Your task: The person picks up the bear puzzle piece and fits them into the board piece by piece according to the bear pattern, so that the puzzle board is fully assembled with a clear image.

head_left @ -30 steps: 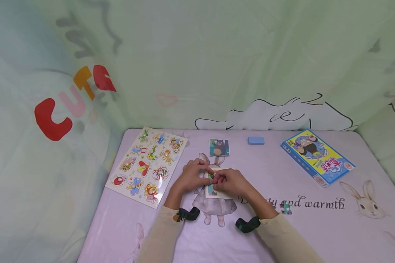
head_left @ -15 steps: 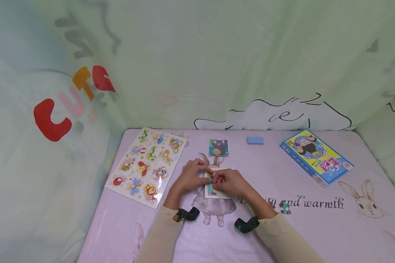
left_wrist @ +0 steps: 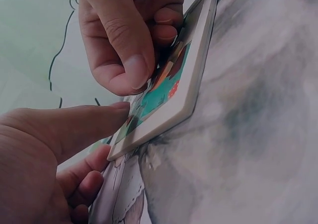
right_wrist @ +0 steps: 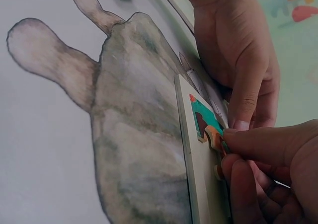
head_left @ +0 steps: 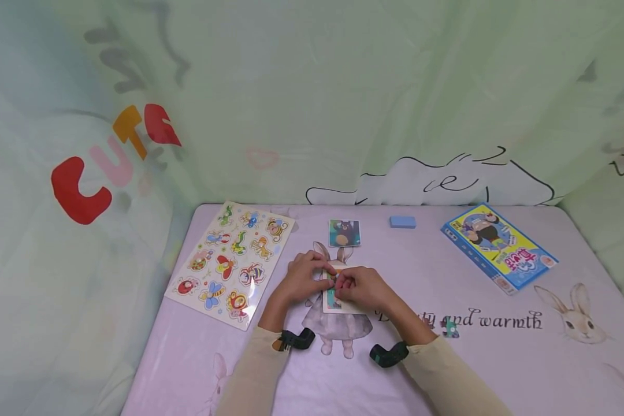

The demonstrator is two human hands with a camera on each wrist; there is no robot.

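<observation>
A small jigsaw board (head_left: 349, 309) with a pale frame lies on the table between both hands. My right hand (head_left: 365, 287) pinches a small puzzle piece (right_wrist: 213, 136) between thumb and forefinger, low over the inside of the frame. Its brown cut edge shows in the right wrist view. My left hand (head_left: 305, 277) holds the board at its far left side; in the left wrist view the thumb lies over the picture and the other fingers curl at the frame's edge (left_wrist: 169, 129). Teal picture parts (left_wrist: 158, 99) fill part of the frame. The right hand covers much of the rest.
Beyond the board lies a square bear picture card (head_left: 345, 233), with a blue block (head_left: 403, 222) to its right. A sheet of insect pictures (head_left: 231, 266) lies left, a yellow-and-blue box (head_left: 499, 247) right. A loose teal puzzle piece (head_left: 450, 329) lies beside the right forearm.
Both hands stay at the board, with only very slight finger movement. The whole head view has shifted a little; the other things on the table keep their places.
</observation>
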